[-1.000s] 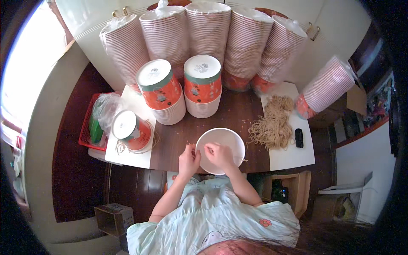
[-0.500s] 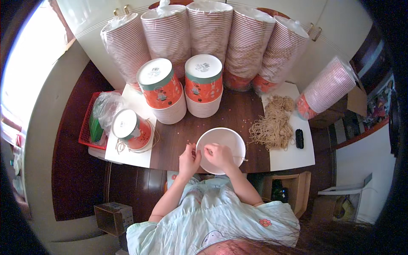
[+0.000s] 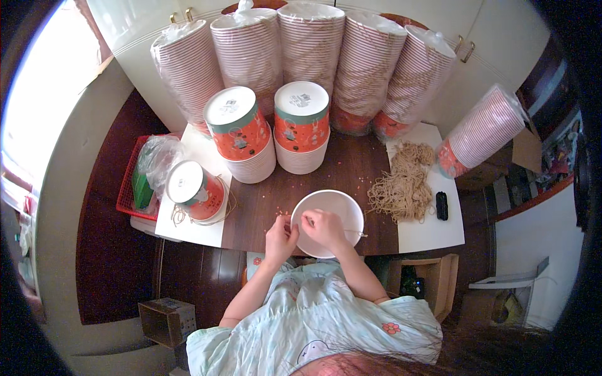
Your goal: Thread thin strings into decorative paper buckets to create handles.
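A white paper bucket (image 3: 342, 203) stands mouth up at the near edge of the brown tabletop, its inside facing me. My left hand (image 3: 281, 238) is closed on its left rim, fingers outside and thumb toward the inner wall. Over the bucket's mouth, my right hand (image 3: 323, 227) is curled in a pinch close to the left thumb. Whatever lies between those right fingertips is hidden. A short pale cord end (image 3: 359, 234) sticks out through the right side of the bucket near its rim.
A tangled heap of beige cords (image 3: 404, 185) lies at right beside a black object (image 3: 442, 205). Two stacks of upturned red-green buckets (image 3: 237, 135) stand ahead, with tall wrapped bucket stacks (image 3: 310, 47) behind. An upturned bucket with cord (image 3: 204, 197) and a red basket (image 3: 128, 188) sit left.
Both hands keep nearly the same pose at the bucket. The whole view has shifted very slightly; nothing else visibly differs.
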Demonstrator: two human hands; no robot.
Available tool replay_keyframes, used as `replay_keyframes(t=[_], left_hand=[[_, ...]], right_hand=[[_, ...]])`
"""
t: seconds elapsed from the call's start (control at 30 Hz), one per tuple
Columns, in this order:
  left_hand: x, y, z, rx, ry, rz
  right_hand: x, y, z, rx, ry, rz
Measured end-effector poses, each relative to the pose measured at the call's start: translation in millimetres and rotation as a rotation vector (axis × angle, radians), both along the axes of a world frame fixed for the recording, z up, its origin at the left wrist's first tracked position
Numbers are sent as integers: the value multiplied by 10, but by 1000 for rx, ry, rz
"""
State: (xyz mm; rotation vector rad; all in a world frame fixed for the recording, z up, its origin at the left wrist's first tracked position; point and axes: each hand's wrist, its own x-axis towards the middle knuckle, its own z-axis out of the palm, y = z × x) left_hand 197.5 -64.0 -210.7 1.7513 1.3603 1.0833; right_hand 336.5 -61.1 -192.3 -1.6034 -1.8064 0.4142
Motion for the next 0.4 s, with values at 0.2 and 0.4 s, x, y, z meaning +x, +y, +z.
replay_keyframes(t=[0.2, 0.4], left_hand=[[14, -33, 30, 38, -43, -38], [12, -57, 12, -1, -71, -50]], right_hand=[[9, 21, 46, -38, -47, 39], [51, 59, 22, -91, -54, 106]])
